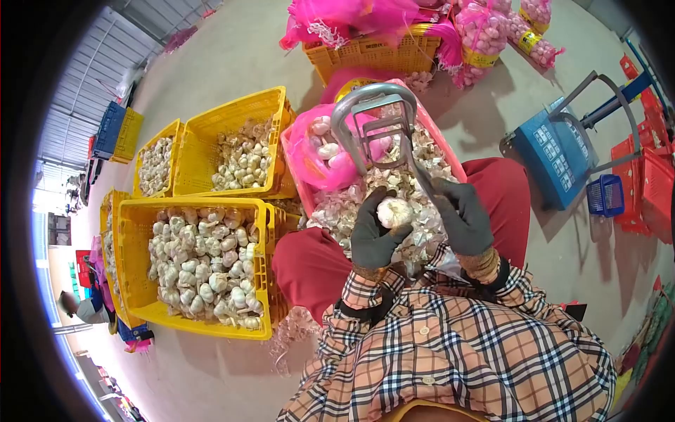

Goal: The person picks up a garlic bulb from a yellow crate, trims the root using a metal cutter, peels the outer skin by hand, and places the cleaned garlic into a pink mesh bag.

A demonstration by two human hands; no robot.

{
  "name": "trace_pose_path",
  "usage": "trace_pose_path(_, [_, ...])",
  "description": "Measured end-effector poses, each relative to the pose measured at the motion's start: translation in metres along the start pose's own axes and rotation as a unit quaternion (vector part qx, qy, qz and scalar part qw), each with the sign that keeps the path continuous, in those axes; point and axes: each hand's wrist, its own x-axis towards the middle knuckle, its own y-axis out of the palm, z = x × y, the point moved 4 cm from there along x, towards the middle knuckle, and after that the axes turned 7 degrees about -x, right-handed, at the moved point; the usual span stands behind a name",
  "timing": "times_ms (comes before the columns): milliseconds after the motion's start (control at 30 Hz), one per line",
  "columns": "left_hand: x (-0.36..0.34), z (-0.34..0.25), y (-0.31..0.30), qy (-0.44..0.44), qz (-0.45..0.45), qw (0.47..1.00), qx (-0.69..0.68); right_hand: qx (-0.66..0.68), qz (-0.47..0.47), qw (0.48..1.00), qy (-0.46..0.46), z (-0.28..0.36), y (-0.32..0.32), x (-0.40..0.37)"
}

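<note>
My left hand [376, 235], in a dark glove, has its fingers closed round a white garlic bulb [394, 212]. My right hand [464, 219], gloved too, is curled at the lower end of a grey metal lever [420, 176]. That lever joins a curved metal frame [376, 98], which stands over a pink crate [444, 149] between my knees. Loose papery garlic skins [330, 211] fill much of the crate. A pink mesh bag [309, 151] with a few garlic bulbs in it lies at the crate's left side.
To the left, a large yellow crate [193, 325] holds many garlic bulbs, and another yellow crate [235, 112] behind it is partly filled. Filled mesh bags [481, 35] stand at the back. A blue platform scale [555, 155] and red baskets [654, 190] are on the right.
</note>
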Motion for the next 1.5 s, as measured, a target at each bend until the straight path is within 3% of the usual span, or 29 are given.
trace_pose_path(100, [0.007,-0.004,-0.009,0.006,-0.003,1.000,0.004,-0.077,-0.030,0.994,-0.075,0.004,-0.004,0.011])
trace_pose_path(167, [0.014,-0.005,-0.010,-0.057,-0.004,0.995,-0.077,-0.251,0.022,0.965,-0.076,-0.007,0.009,0.013])
trace_pose_path(200, [0.016,-0.006,-0.008,-0.073,0.004,0.993,-0.097,-0.131,0.037,0.991,0.006,-0.021,0.020,0.005])
trace_pose_path(233, [0.020,-0.006,-0.007,-0.070,0.007,0.993,-0.097,-0.132,0.035,0.991,0.002,-0.016,0.014,0.009])
trace_pose_path(300, [0.027,0.002,-0.007,-0.124,0.002,0.982,-0.141,-0.017,0.222,0.935,0.275,-0.027,0.011,0.009])
trace_pose_path(367, [0.030,0.009,-0.006,-0.133,0.023,0.973,-0.188,0.005,0.194,0.946,0.261,-0.021,0.010,0.003])
trace_pose_path(600, [0.032,0.019,-0.007,-0.119,0.055,0.948,-0.290,-0.010,0.244,0.923,0.299,-0.009,0.002,0.003])
trace_pose_path(733, [0.024,0.026,-0.006,-0.158,0.007,0.917,-0.366,-0.040,0.253,0.905,0.340,-0.006,-0.001,0.004])
trace_pose_path(933, [0.026,0.055,-0.030,-0.197,0.062,0.901,-0.382,-0.031,0.235,0.930,0.279,0.001,-0.003,0.006])
trace_pose_path(1067, [0.028,0.030,-0.011,-0.200,-0.007,0.910,-0.364,-0.057,0.253,0.920,0.294,0.005,-0.006,0.006])
trace_pose_path(1133, [0.028,0.031,-0.011,-0.290,0.076,0.858,-0.417,-0.064,0.257,0.918,0.295,0.003,-0.006,0.003])
trace_pose_path(1233, [0.031,0.025,-0.006,-0.291,0.067,0.886,-0.354,-0.033,0.239,0.934,0.264,-0.020,0.004,-0.005])
trace_pose_path(1300, [0.032,0.025,-0.002,-0.266,0.043,0.886,-0.377,-0.063,0.195,0.964,0.171,-0.042,0.014,-0.008])
trace_pose_path(1433, [0.036,0.030,-0.004,-0.231,-0.026,0.886,-0.401,-0.057,0.189,0.971,0.136,-0.072,0.031,0.002])
trace_pose_path(1467, [0.038,0.029,-0.006,-0.239,0.036,0.872,-0.426,-0.048,0.193,0.972,0.123,-0.070,0.034,0.010])
trace_pose_path(1500, [0.036,0.032,-0.006,-0.235,0.042,0.873,-0.425,-0.039,0.199,0.973,0.109,-0.067,0.035,0.016])
